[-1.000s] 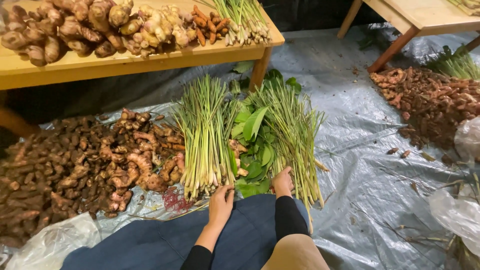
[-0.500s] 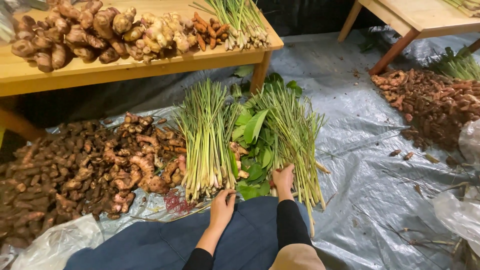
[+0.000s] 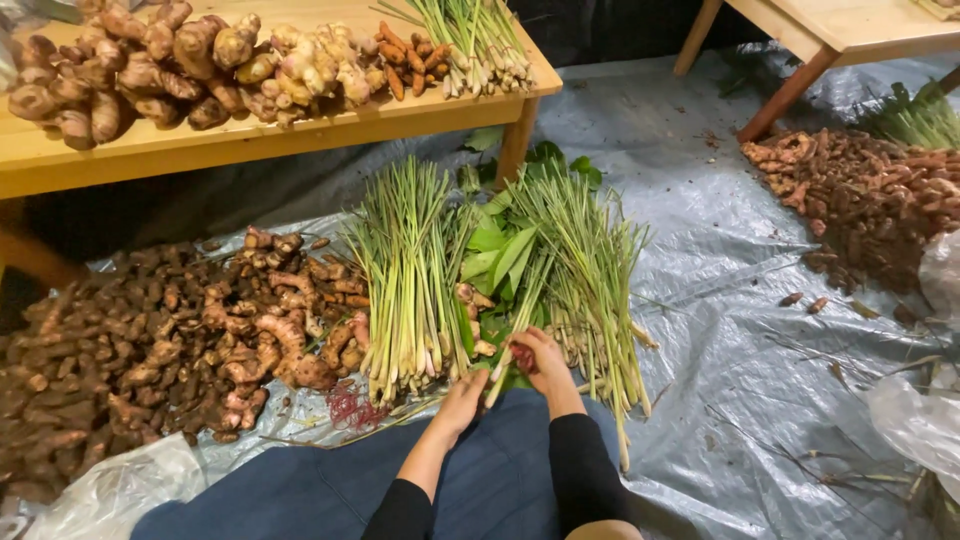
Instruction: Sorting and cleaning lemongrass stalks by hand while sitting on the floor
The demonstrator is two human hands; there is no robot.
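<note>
Your left hand (image 3: 463, 398): fingertips hidden under lemongrass bundle (image 3: 405, 270). Your right hand (image 3: 540, 360): grip on small red item unclear. Root pile (image 3: 150, 350) cut off at left edge. Plastic bag (image 3: 925, 420) cut off at right edge.

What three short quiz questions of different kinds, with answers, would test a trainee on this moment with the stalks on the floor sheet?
1. True or false: the right hand grips a thin bunch of green stalks.
2. Multiple choice: what lies left of the big lemongrass bundle on the grey sheet? A) a heap of brown roots B) a stack of plates C) a pile of shoes
3. Fill in: the left hand rests at the cut ends of the lemongrass bundle, just above a small red ____.

Key
1. True.
2. A, the root heap.
3. Net, the red net.
</note>
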